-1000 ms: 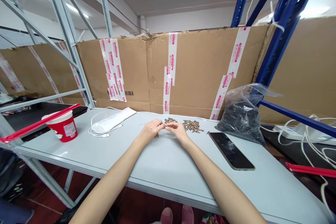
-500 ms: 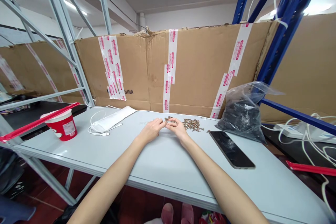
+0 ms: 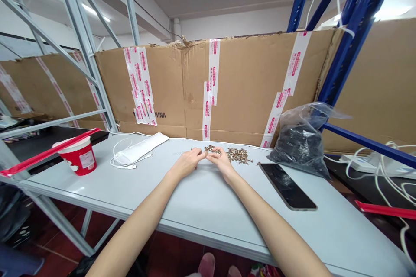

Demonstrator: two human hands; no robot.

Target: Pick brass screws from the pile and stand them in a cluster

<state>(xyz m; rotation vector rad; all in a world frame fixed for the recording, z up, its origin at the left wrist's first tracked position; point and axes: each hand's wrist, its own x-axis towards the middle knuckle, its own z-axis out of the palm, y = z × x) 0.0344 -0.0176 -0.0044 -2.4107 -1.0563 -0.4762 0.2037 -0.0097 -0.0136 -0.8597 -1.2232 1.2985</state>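
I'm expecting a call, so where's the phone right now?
In the head view, the phone lies on the right of the table, nearer the camera than the plastic bag and right of the right hand.

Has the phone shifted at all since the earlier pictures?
No. Judged against the table, the phone lies in the same spot, with no visible shift either way.

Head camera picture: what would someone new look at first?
Probably the bright red cup at the left of the table. Next, the left hand and right hand, close together beside piles of small metal pieces. The phone lies to their right.
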